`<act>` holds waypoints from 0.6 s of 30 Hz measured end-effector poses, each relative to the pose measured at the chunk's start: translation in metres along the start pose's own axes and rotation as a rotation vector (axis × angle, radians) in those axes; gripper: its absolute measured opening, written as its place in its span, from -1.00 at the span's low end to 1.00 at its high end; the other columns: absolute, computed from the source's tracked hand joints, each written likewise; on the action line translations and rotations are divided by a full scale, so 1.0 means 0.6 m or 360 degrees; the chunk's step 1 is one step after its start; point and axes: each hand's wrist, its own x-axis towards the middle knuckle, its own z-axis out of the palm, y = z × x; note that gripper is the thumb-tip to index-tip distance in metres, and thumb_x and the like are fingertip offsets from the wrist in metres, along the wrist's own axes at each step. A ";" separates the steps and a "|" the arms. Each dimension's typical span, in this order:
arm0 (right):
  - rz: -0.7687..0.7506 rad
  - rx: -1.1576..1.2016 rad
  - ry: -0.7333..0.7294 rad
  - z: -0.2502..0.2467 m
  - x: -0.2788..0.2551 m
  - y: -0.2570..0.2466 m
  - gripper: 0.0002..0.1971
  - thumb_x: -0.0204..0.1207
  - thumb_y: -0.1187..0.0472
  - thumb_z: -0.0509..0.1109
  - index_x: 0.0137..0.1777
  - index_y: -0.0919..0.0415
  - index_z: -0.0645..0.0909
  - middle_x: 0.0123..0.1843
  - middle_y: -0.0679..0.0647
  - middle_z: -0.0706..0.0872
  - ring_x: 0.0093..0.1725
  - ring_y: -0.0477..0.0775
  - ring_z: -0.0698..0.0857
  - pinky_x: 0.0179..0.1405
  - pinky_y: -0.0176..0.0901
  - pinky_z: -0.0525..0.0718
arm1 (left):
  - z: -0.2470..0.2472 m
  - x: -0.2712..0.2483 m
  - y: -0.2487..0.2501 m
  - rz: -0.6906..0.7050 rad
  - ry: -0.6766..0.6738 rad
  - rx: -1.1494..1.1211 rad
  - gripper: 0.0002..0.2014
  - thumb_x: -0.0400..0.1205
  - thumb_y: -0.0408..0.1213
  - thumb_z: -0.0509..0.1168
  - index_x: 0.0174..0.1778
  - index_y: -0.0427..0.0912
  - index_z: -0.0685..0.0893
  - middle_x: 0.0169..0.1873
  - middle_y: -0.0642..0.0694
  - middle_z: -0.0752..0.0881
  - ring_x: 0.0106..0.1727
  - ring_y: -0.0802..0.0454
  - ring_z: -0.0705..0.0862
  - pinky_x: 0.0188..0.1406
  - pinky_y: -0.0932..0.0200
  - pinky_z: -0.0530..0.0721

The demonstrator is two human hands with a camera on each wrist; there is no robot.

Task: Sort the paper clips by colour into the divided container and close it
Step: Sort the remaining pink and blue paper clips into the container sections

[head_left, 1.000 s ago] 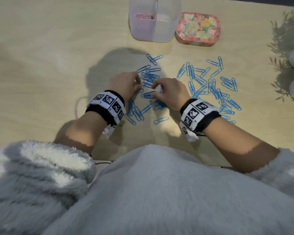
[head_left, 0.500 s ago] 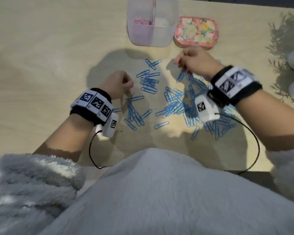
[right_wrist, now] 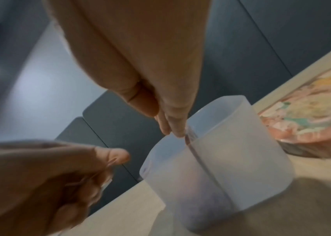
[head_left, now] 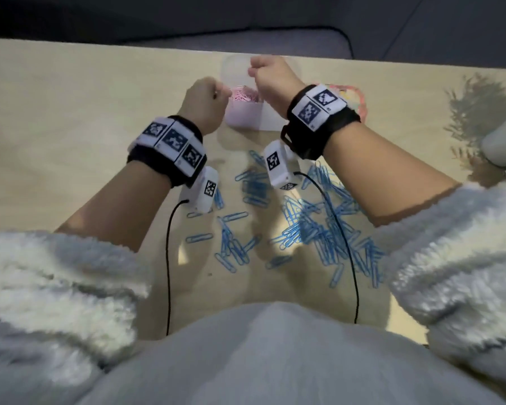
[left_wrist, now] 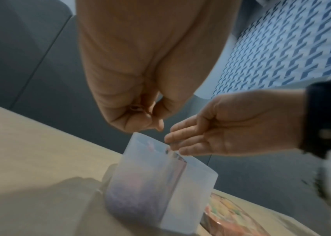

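Two hands (head_left: 206,103) (head_left: 270,80) above one divided container (head_left: 246,118).

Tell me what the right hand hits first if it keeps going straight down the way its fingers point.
Most likely the divided container: the right hand points its fingers down at the rim, right by the middle divider. Blur hides whether they already touch it, so contact may be immediate.

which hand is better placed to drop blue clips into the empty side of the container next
Right, likely. The right hand is over the container, fingers straight at its divider beside the clear half. The left hand, curled, sits by the pink half; whether either holds clips is unclear.
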 end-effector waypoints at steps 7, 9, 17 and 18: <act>-0.0112 0.0278 0.0377 -0.096 -0.103 0.061 -0.63 0.45 0.61 0.05 0.17 0.51 0.57 -0.12 0.11 0.67 -0.30 -0.35 0.62 -0.29 -0.59 0.55 | 0.046 0.073 0.030 0.0138 -0.0043 0.0264 -0.65 0.59 -0.47 0.00 0.10 -0.24 0.65 0.05 -0.31 0.67 0.11 -0.24 0.69 0.17 -0.01 0.64; -0.0075 0.0288 0.0456 -0.129 -0.142 0.105 -0.57 0.39 0.69 -0.01 0.14 0.53 0.56 -0.23 0.04 0.63 -0.44 -0.44 0.64 -0.42 -0.61 0.53 | 0.059 0.073 0.020 0.0224 -0.0065 0.0386 -0.66 0.63 -0.43 0.02 0.22 -0.26 0.62 0.21 -0.32 0.63 0.21 -0.23 0.64 0.27 0.03 0.56; 0.0459 -0.0660 0.0882 -0.267 -0.190 0.322 -0.74 0.52 0.18 0.26 0.14 0.21 0.64 0.09 0.25 0.72 0.11 0.16 0.67 0.20 0.02 0.53 | 0.032 -0.016 -0.019 0.0686 0.0073 0.0391 -0.67 0.61 -0.32 0.10 0.26 -0.25 0.57 0.25 -0.29 0.56 0.25 -0.23 0.56 0.35 0.00 0.40; 0.0514 -0.0811 0.0873 -0.271 -0.192 0.330 -0.66 0.57 0.09 0.19 0.25 0.20 0.57 0.20 0.31 0.68 0.24 0.32 0.60 0.27 0.09 0.49 | 0.024 -0.047 -0.035 0.0603 0.0079 0.0376 -0.72 0.61 -0.29 0.12 0.19 -0.22 0.60 0.15 -0.27 0.58 0.07 -0.20 0.62 0.22 -0.04 0.50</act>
